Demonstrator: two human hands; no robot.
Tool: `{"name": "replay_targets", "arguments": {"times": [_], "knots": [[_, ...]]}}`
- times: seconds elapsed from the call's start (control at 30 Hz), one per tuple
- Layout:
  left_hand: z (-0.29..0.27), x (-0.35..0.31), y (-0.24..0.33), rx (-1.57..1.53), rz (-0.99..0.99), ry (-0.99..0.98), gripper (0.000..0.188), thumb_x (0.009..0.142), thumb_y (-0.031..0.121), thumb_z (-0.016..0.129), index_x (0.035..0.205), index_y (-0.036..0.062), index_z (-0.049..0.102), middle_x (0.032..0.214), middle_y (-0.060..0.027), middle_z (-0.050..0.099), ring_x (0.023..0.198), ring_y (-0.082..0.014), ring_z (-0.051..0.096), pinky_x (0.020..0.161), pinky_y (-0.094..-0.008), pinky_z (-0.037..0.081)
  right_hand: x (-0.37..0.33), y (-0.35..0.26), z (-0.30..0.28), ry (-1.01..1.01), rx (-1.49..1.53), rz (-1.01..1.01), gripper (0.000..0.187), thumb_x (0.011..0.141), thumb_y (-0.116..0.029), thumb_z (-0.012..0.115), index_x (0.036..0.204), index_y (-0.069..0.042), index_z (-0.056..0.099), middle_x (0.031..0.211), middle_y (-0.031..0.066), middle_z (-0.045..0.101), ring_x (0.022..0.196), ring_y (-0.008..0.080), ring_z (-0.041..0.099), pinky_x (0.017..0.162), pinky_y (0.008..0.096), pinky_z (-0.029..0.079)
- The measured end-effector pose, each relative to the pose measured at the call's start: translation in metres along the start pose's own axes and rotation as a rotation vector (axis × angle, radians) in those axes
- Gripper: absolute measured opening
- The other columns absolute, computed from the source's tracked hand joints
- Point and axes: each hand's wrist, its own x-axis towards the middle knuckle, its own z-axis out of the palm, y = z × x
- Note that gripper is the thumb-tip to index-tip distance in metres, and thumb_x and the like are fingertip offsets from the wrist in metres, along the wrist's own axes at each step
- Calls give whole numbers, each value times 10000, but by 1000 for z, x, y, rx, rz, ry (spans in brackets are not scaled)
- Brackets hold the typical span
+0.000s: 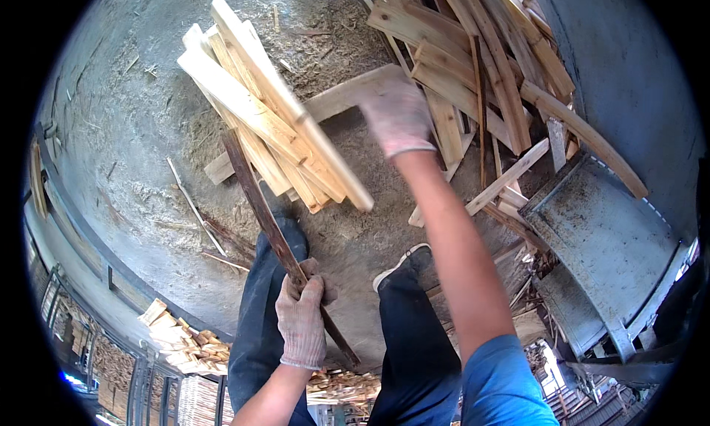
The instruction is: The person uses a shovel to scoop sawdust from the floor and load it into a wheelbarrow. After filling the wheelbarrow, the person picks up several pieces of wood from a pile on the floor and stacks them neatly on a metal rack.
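Note:
My left hand (302,321), in a pale knitted work glove, is closed around a long, thin, dark-edged wooden strip (268,213). The strip slants from beside the light boards down past my legs. My right hand (399,117), also gloved, is stretched forward and smeared by motion, so its fingers cannot be made out. It is at the right end of a flat wooden crosspiece (342,93). A stack of pale boards (259,123) lies across that crosspiece, left of my right hand. Another short wood end (219,168) pokes out under the stack's left side.
At the right, a jumbled heap of planks (451,75) leans near a grey metal wall (629,71). A metal chute-like plate (606,230) stands below it. Thin offcuts (194,204) and sawdust litter the floor. More wood pieces (188,341) lie at lower left, by metal railings (137,385).

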Motion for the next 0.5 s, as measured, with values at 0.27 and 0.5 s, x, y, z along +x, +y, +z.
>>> {"name": "replay_targets", "arguments": {"times": [0.27,0.5], "knots": [[-4,-6,6,-64,-54,-42,311,972,70,603,1268,-26,605,924,-29,634,797,-88,600,766,-237,509,-21,147,18,189,-514,80,503,870,-401,678,1140,22,635,1090,282,686,1028,430,670,929,496,529],[3,-7,9,11,-44,-53,307,989,62,594,1288,-9,594,1002,-36,660,863,-99,631,783,-262,539,-90,117,24,-295,-188,3,345,967,-317,566,1109,-5,608,866,266,694,851,421,705,729,518,578]]}}
